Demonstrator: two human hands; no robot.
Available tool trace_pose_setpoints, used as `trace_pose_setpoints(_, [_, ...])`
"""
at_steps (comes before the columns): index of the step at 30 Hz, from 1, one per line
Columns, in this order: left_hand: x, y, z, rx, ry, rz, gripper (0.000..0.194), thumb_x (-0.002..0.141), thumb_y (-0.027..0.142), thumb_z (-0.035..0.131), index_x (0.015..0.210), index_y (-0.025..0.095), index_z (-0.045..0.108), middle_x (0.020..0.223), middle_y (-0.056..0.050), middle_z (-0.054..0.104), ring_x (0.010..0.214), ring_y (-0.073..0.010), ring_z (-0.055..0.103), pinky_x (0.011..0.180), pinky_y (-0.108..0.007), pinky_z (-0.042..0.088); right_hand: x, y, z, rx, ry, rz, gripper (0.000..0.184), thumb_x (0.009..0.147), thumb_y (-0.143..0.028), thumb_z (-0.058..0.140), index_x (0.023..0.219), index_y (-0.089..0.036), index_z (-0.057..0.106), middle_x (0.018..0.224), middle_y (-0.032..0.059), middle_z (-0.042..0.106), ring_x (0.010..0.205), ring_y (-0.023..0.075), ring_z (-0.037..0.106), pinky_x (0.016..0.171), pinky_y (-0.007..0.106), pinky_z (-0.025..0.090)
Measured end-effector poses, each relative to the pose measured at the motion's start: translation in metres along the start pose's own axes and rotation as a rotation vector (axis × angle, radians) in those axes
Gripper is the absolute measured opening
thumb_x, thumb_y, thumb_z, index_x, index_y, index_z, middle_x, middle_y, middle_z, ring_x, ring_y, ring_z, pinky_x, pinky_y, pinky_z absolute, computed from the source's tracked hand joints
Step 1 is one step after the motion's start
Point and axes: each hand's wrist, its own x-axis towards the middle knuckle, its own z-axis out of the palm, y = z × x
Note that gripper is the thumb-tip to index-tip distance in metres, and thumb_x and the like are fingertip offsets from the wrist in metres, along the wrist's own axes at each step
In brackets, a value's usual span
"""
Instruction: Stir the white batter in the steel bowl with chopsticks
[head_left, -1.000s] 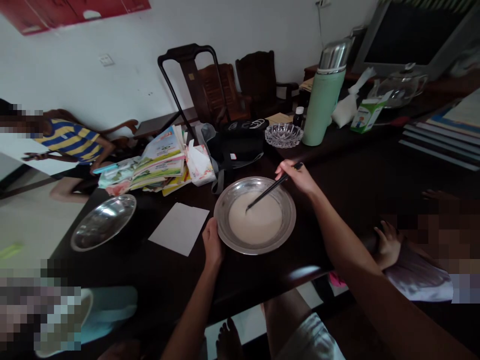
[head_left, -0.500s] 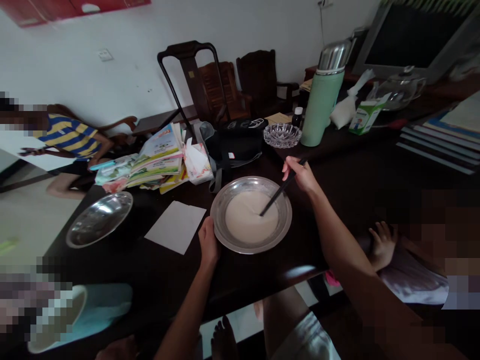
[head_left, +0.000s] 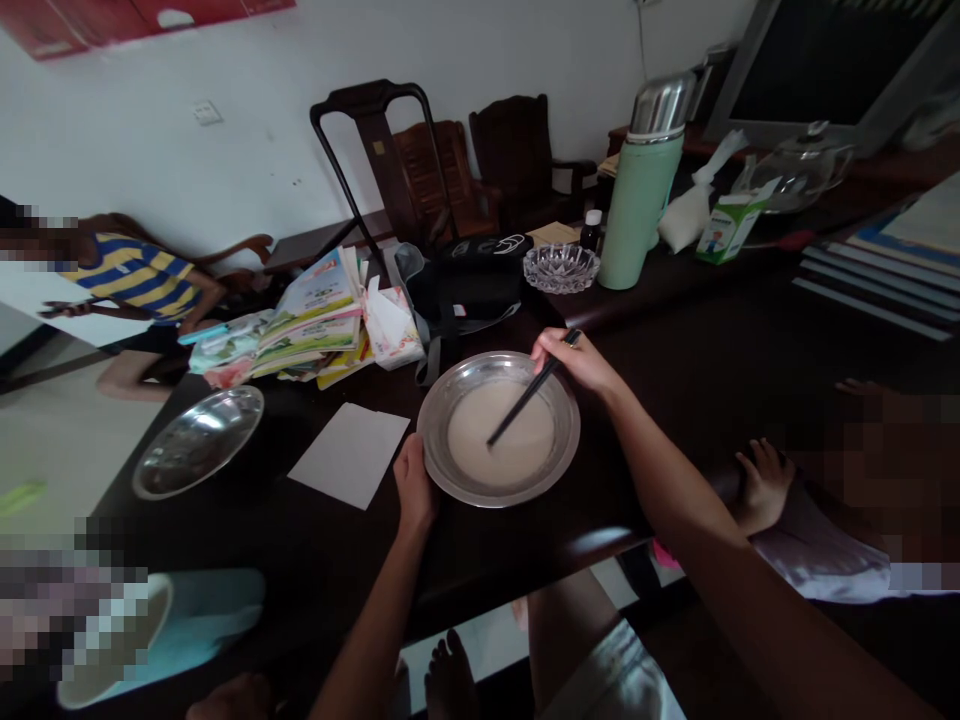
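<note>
1. Bowl (head_left: 499, 497): upright on the counter (head_left: 330, 560), in front of the body, with pale liquid (head_left: 525, 445) inside; no clear shift on the counter over the last half second.
2. Just changed: chopsticks (head_left: 525, 398) swung from right of centre to left of centre in the liquid, now slanting down and leftward; by judgement, a stirring sweep in progress.
3. Right hand (head_left: 583, 362): closed around the upper chopsticks, now above the bowl's far right rim instead of beyond it.
4. Left hand (head_left: 414, 485): gripping the bowl's left edge, same place as before; likely steadying against the sweep.
5. Hard to make out: chopstick tips at the liquid's surface, depth unclear; left fingertips hidden at the rim; bowl's base out of sight.
6. Just left: paper (head_left: 351, 455), then a second bowl (head_left: 199, 443), tilted in view, dark inside, contents too dim to tell.
7. Beyond: bag (head_left: 472, 285) in shadow, details lost; books (head_left: 877, 290) cut off at the right edge.
8. At the margins: another person's hand (head_left: 766, 487) at right, partly behind the right forearm; blue container (head_left: 217, 615) at lower left, partly masked.
</note>
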Motion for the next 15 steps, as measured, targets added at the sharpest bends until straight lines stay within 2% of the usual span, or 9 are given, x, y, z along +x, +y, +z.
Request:
trace_pose_setpoints(2, [0.000,0.001,0.000,0.015,0.006,0.013,0.048,0.073,0.061,0.067,0.060,0.019,0.045,0.059,0.006,0.037,0.060,-0.0102,0.032,0.057,-0.025,0.032,0.001,0.001,-0.002,-0.020,0.064,-0.010,0.053,0.074,-0.073,0.064,0.069,-0.020,0.069,0.062,0.0027,0.071,0.058,0.0141,0.060,0.056,0.027,0.042])
trace_pose_setpoints(4, [0.000,0.002,0.001,0.021,0.001,0.013,0.048,0.074,0.061,0.066,0.061,0.019,0.047,0.060,0.005,0.039,0.061,-0.0104,0.034,0.057,-0.025,0.033,0.003,0.002,-0.008,-0.013,0.231,-0.029,0.055,0.073,-0.075,0.063,0.064,-0.021,0.066,0.054,0.0012,0.067,0.050,0.0126,0.055,0.051,0.027,0.038])
trace_pose_setpoints(6, [-0.001,0.004,0.002,0.020,0.000,0.003,0.049,0.072,0.062,0.066,0.060,0.019,0.046,0.059,0.005,0.039,0.060,-0.0103,0.033,0.056,-0.025,0.033,0.003,0.004,-0.013,0.019,0.312,-0.045,0.055,0.079,-0.073,0.059,0.060,-0.021,0.063,0.045,-0.0009,0.058,0.045,0.0116,0.050,0.052,0.028,0.039])
trace_pose_setpoints(8, [-0.001,0.005,0.002,0.027,0.001,-0.003,0.049,0.071,0.063,0.066,0.060,0.019,0.047,0.058,0.005,0.040,0.060,-0.0103,0.033,0.056,-0.025,0.033,0.002,0.005,-0.012,0.040,0.220,-0.034,0.054,0.083,-0.069,0.057,0.060,-0.021,0.064,0.043,-0.0013,0.057,0.044,0.0117,0.050,0.055,0.028,0.041])
trace_pose_setpoints(11, [-0.003,0.008,0.003,0.030,0.007,-0.002,0.047,0.071,0.062,0.067,0.061,0.019,0.049,0.058,0.005,0.041,0.059,-0.0103,0.032,0.055,-0.025,0.033,0.001,0.003,-0.005,0.011,0.013,0.000,0.050,0.081,-0.068,0.060,0.069,-0.021,0.070,0.055,0.0008,0.068,0.054,0.0136,0.059,0.059,0.028,0.044])
trace_pose_setpoints(13, [-0.003,0.009,0.004,0.019,0.007,0.001,0.047,0.070,0.061,0.067,0.060,0.020,0.047,0.058,0.006,0.038,0.059,-0.0102,0.031,0.055,-0.025,0.033,0.001,0.003,-0.004,-0.012,0.043,-0.010,0.050,0.079,-0.070,0.063,0.071,-0.021,0.071,0.060,0.0014,0.071,0.058,0.0142,0.061,0.058,0.027,0.043])
trace_pose_setpoints(15, [-0.003,0.010,0.005,0.009,0.007,0.008,0.048,0.070,0.061,0.068,0.059,0.020,0.045,0.058,0.006,0.037,0.059,-0.0101,0.030,0.055,-0.025,0.032,0.002,0.003,-0.008,0.001,0.188,-0.055,0.050,0.078,-0.070,0.063,0.066,-0.021,0.068,0.054,0.0002,0.067,0.053,0.0130,0.057,0.056,0.027,0.040])
